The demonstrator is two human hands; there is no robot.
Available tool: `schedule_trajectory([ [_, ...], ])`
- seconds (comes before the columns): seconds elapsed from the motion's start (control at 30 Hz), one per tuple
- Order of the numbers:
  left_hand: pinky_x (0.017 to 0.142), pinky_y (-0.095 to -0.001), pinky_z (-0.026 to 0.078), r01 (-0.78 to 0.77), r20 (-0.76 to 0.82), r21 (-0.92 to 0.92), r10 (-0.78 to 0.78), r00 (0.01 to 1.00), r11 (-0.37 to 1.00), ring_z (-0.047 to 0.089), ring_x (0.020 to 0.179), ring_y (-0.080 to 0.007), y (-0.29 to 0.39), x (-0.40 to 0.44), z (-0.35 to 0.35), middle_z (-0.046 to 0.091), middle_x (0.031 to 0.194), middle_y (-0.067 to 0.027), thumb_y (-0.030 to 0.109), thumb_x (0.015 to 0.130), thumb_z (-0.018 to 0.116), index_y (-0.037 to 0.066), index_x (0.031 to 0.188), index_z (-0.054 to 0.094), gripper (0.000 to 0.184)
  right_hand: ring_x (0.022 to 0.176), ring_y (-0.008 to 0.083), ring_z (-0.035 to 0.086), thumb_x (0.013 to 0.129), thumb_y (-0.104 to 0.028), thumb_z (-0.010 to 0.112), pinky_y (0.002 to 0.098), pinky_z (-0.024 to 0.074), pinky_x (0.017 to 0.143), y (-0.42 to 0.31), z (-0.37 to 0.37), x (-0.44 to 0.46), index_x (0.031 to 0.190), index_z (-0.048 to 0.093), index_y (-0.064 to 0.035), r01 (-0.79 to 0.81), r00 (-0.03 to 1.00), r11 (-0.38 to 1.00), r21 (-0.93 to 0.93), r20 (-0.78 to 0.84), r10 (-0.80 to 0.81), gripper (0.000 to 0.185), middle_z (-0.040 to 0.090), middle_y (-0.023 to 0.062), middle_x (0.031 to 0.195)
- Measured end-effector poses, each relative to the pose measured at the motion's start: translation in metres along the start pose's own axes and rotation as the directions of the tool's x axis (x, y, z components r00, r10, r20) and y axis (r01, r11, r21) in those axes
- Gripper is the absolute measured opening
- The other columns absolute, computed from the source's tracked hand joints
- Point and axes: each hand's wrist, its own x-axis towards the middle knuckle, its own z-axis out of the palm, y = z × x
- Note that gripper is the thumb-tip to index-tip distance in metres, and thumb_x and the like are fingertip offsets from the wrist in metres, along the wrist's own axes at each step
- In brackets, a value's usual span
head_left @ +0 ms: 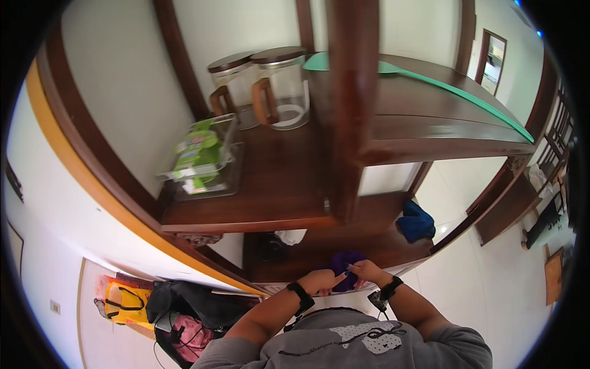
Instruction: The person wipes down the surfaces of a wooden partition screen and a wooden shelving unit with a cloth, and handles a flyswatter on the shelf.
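A bunched purple cloth is at the front edge of the lower wooden shelf, close to my body. My left hand is on its near left side, fingers closed on the fabric. From the right, my right hand grips the same cloth with bent fingers. Something small and dark shows at the right fingertips, too small to name. Black straps circle both wrists. Farther right on this shelf lies a blue folded fabric item. A black item sits at the shelf's left end.
Above stands a shelf with two glass jars with wooden handles and clear plastic boxes. A long green strip lies on the right-hand ledge. A dark wooden post rises between them. Bags stand at lower left.
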Motion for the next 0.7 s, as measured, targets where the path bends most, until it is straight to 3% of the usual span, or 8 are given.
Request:
schedule_trajectory([
  [0.27,0.054,-0.0340,0.053,0.027,0.052,0.086,-0.031,0.998,0.996,0.064,0.052,-0.0240,0.080,0.024,0.008,0.064,0.060,-0.0131,0.065,0.092,0.027,-0.004,0.066,0.065,0.083,0.054,0.0202,0.068,0.094,-0.043,0.052,0.0234,0.0475,0.041,0.040,-0.069,-0.025,0.085,0.062,-0.0018,-0.004,1.000,0.997,0.072,-0.005,0.004,0.043,0.067,0.0129,0.063],
  [0.43,0.059,-0.0350,0.054,0.061,0.030,0.152,-0.066,0.997,0.987,0.064,0.054,-0.0235,0.136,0.034,0.016,0.064,0.061,-0.0135,0.069,0.090,0.021,-0.005,0.069,0.066,0.089,0.055,0.0201,0.068,0.093,-0.043,0.053,0.0231,0.0459,0.041,0.043,-0.125,-0.047,0.075,0.061,-0.0046,-0.065,0.997,0.998,-0.023,-0.052,0.064,0.043,0.067,0.0115,0.063],
  [0.57,0.061,-0.0351,0.054,0.306,0.172,0.231,-0.348,0.921,0.924,0.066,0.059,-0.0249,0.180,0.053,0.011,0.068,0.070,-0.0163,0.071,0.089,0.014,-0.007,0.079,0.068,0.095,0.055,0.0222,0.068,0.091,-0.042,0.056,0.0246,0.0444,0.037,0.056,-0.155,-0.049,0.069,0.056,-0.0048,-0.133,0.988,0.991,0.029,-0.073,0.134,0.044,0.066,0.0135,0.062],
  [0.7,0.059,-0.0358,0.054,0.258,0.201,0.246,-0.309,0.929,0.934,0.067,0.061,-0.0260,0.193,0.072,0.019,0.069,0.074,-0.0168,0.070,0.090,0.016,-0.007,0.084,0.068,0.093,0.055,0.0246,0.069,0.091,-0.040,0.056,0.0254,0.0444,0.035,0.073,-0.167,-0.046,0.069,0.055,-0.0048,-0.139,0.988,0.987,0.081,-0.059,0.144,0.042,0.064,0.0122,0.060],
])
